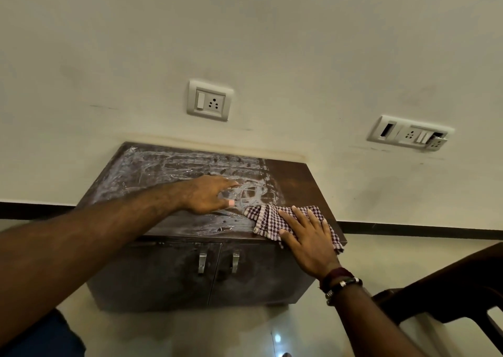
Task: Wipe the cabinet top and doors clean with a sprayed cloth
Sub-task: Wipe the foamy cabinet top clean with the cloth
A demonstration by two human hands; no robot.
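A low dark wooden cabinet (294, 177) stands against the wall. Most of its top carries whitish dusty smears; the right strip looks dark and clean. Its two doors (163, 275) have metal handles and are closed. A checked maroon-and-white cloth (265, 218) lies on the top near the front right corner. My right hand (307, 237) presses flat on the cloth, fingers spread. My left hand (209, 194) rests on the smeared top just left of the cloth, fingers extended, holding nothing.
A switch-and-socket plate (209, 100) sits on the wall above the cabinet, and a wider plate with a loose module (408, 133) to the right. A dark chair (449, 294) stands at the lower right. The floor is glossy pale tile (245, 332).
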